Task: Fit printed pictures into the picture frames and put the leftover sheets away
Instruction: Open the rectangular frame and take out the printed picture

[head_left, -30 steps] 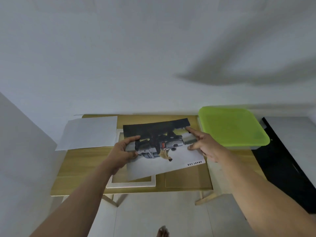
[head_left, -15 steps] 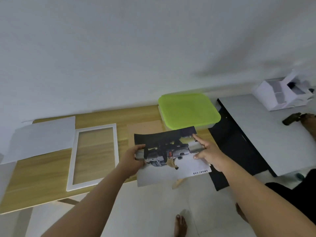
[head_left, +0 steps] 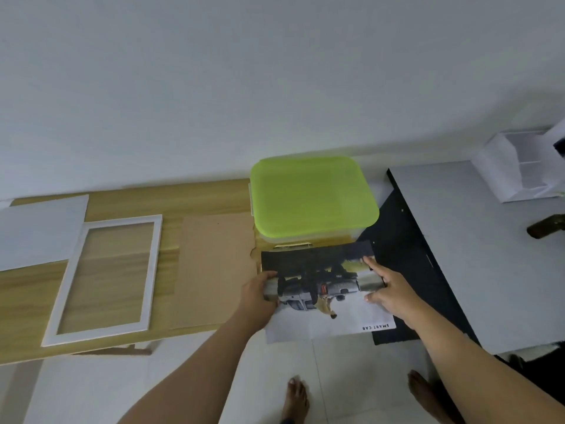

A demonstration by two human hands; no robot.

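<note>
I hold a printed picture (head_left: 321, 289) of a grey vehicle, upside down to me, in front of the lime-lidded box (head_left: 312, 195). My left hand (head_left: 258, 296) grips its left edge. My right hand (head_left: 388, 290) holds its right edge with fingers spread on the sheet. The sheet hangs past the right end of the wooden table (head_left: 128, 197), partly over the floor. A white picture frame (head_left: 65, 289) lies flat on the table to the left. A brown backing board (head_left: 214, 267) lies between the frame and the picture.
A white sheet (head_left: 39, 228) lies at the table's far left, under the frame's corner. A grey-topped black table (head_left: 477, 258) stands to the right with a white box (head_left: 516, 166) on it. My bare feet (head_left: 295, 399) stand on the tiled floor.
I have carried the picture to the right, off the white frame and over to the table's right end near the lime-lidded box. The frame now lies uncovered.
</note>
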